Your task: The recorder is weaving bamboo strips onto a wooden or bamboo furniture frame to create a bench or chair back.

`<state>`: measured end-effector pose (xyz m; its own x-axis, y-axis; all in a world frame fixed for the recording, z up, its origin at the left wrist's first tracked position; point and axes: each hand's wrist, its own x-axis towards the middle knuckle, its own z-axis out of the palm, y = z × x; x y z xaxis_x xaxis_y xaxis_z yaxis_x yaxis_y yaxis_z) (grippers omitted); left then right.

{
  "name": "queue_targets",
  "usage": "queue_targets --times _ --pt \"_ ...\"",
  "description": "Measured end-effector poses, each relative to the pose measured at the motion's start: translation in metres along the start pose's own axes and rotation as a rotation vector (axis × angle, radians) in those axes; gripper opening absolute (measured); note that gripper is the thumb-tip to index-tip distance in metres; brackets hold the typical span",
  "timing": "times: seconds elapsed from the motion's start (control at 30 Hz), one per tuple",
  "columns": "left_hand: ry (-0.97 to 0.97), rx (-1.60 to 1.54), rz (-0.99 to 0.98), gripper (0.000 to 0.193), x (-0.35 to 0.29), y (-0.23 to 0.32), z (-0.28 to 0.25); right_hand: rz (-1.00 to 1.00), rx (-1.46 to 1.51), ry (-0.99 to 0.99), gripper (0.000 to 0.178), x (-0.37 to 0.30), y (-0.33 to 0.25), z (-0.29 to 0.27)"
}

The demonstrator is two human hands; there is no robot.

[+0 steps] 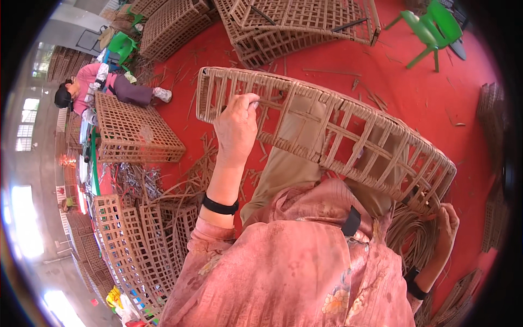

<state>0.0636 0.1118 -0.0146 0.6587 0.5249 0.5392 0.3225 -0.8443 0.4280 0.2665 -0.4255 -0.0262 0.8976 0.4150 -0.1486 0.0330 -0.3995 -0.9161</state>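
Observation:
A long woven wicker basket [340, 111] lies slanted across my lap, its open-lattice side facing up and its rim wrapped in brown strands. Toward its left end, my left hand [237, 129] is over the lattice with its fingers curled closed. A small dark bit shows beside those fingers, but what they hold is hidden. My right hand [448, 231] is at the basket's lower right corner, fingers bent against its edge. Below that corner, a coil of brown weaving strands [409, 234] hangs or lies beside my leg.
Stacked wicker baskets [299, 22] stand ahead on the red floor [332, 60], among loose strand scraps. More lattice panels [131, 229] lean at left. A co-worker [90, 82] bends over another basket [139, 131]. Green chairs [433, 30] stand at far right and far left.

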Motion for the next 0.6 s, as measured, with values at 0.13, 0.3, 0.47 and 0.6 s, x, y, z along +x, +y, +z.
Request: queue_targets --times 0.13,0.3,0.47,0.6 --pt "-0.034 0.099 0.016 0.014 0.0 0.002 0.0 0.118 0.124 -0.075 0.018 -0.001 -0.006 -0.002" --pt "-0.123 0.254 -0.018 0.019 0.003 0.011 0.001 0.219 0.144 -0.181 0.015 -0.007 -0.008 -0.005" --pt "-0.099 0.315 0.044 0.02 -0.001 0.01 0.005 0.05 -0.058 0.059 0.015 -0.007 -0.008 -0.006" --pt "-0.042 0.231 0.142 0.023 -0.008 -0.002 0.005 0.036 -0.095 0.078 0.014 -0.001 -0.02 -0.003"
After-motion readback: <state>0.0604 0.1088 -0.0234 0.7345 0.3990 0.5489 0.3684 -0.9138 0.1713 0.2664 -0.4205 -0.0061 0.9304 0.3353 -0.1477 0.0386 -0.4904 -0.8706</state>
